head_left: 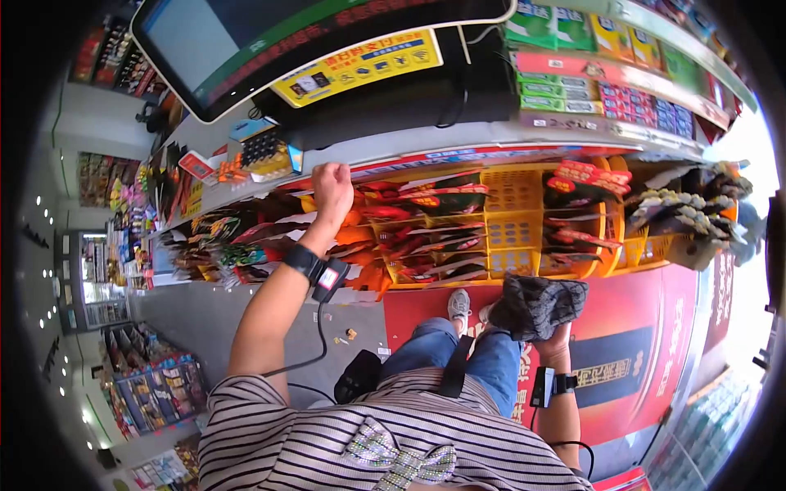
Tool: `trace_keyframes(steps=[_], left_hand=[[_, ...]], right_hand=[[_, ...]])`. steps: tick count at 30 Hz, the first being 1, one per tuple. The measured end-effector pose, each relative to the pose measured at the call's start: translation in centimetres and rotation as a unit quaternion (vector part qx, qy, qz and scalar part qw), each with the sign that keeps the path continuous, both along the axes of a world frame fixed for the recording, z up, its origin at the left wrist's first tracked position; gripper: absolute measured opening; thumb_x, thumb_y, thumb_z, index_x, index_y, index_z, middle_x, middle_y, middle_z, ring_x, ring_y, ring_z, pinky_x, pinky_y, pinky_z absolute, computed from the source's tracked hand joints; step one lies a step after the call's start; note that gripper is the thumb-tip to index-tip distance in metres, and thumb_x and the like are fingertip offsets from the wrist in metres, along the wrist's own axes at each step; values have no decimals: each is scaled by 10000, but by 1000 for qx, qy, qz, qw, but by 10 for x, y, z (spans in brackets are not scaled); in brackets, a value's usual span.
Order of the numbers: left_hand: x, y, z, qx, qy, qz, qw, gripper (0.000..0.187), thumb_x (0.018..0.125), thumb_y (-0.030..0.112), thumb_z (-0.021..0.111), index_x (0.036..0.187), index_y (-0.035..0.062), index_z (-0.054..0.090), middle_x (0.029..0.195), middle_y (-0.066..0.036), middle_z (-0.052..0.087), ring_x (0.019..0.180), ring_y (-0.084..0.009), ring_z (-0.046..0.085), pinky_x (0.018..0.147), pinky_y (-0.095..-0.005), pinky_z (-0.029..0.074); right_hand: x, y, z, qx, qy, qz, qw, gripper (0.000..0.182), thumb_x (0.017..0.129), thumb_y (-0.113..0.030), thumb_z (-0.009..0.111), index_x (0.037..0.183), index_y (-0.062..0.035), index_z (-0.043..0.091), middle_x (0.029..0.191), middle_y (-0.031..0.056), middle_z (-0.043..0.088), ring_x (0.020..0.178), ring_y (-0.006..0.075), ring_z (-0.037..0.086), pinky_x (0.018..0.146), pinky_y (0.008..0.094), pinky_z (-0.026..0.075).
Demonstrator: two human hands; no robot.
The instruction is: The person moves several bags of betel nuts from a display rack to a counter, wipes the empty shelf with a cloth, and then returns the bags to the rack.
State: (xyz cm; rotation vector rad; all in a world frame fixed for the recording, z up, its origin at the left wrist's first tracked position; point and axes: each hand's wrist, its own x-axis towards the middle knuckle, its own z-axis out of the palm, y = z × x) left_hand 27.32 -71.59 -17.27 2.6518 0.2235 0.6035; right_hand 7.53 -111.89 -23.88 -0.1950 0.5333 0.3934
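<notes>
My right hand point(556, 344) grips a dark grey patterned cloth point(540, 307) that is bunched up in front of my legs. The cloth covers most of the fingers. My left hand point(332, 195) is raised at the front edge of the counter, over the left part of the snack rack. Its fingers are curled into a fist, and what they hold, if anything, is hidden. Orange packets point(354, 237) hang just beside that wrist. Yellow plastic baskets point(512, 209) on the rack carry red and dark packets point(434, 196).
Above the rack runs the counter point(393, 141), with a large screen point(270, 41) and a box of small dark-topped items point(270, 159). Boxed gum point(565, 98) fills shelves at upper right. A red printed panel point(630, 352) lies beyond my right arm. Cables trail from both wrist devices.
</notes>
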Motion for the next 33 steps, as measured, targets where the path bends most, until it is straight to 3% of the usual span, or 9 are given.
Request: trace_keyframes(steps=[3,7,9,16,22,25,28,31,33], left_hand=[[25,23,-18,56,-44,134,988,172,731,178,566,774,12,573,836,-173,546,833,-309,504,768,-384,388],[50,23,-5,-13,197,262,945,299,689,230,537,887,9,573,972,-190,541,937,-334,489,834,-390,372],[54,8,-4,48,154,335,928,303,699,214,446,882,19,588,959,-206,554,910,-333,531,823,-418,405],[67,-25,-1,-22,194,409,892,506,700,224,456,1108,-63,369,1180,-239,328,1072,-360,328,914,-429,284],[91,-24,-14,-20,159,545,823,491,720,190,496,1141,-24,362,1175,-157,377,1072,-299,369,920,-386,313],[96,-3,-35,52,187,563,803,482,704,147,542,1126,-12,371,1172,-137,386,1069,-264,384,911,-346,332],[89,-17,-17,84,229,516,821,497,664,81,598,1100,-4,375,1161,-121,397,1042,-229,416,885,-296,360],[98,-1,-30,73,192,549,811,470,673,76,584,1083,-17,375,1147,-122,407,1032,-241,420,859,-290,381],[95,-10,-21,40,213,523,824,445,681,76,567,1071,-24,379,1143,-128,406,1027,-251,419,851,-302,387]], right_hand=[[15,2,3,1,-14,-3,1000,527,837,-449,344,1169,-48,422,1196,118,446,1091,270,429,954,424,307],[37,4,-9,-44,-5,-18,999,453,854,-356,362,1171,-38,419,1170,117,468,1059,259,458,936,406,338],[50,6,-6,-68,-15,-36,997,420,860,-306,368,1177,-32,409,1175,112,463,1054,245,459,932,389,345],[96,36,-52,-32,-11,-56,998,341,865,-178,400,1164,-15,407,1117,103,500,987,222,508,904,354,376],[162,59,-70,-192,-41,-139,971,296,814,-47,399,1106,-15,438,1033,124,527,976,254,510,877,333,381],[201,67,-121,-495,-37,-77,864,334,778,-46,433,1106,17,420,1039,156,520,1015,278,481,884,315,357],[234,77,-165,-588,-10,-71,806,377,743,-53,479,1104,32,409,1054,188,506,1054,296,449,887,298,340],[258,74,-177,-714,24,94,693,368,788,-176,439,1121,-19,449,1071,154,530,999,282,503,839,282,387],[290,69,-242,-823,-155,300,457,481,793,-316,433,1200,-64,395,1215,160,421,1116,307,403,911,336,334]])
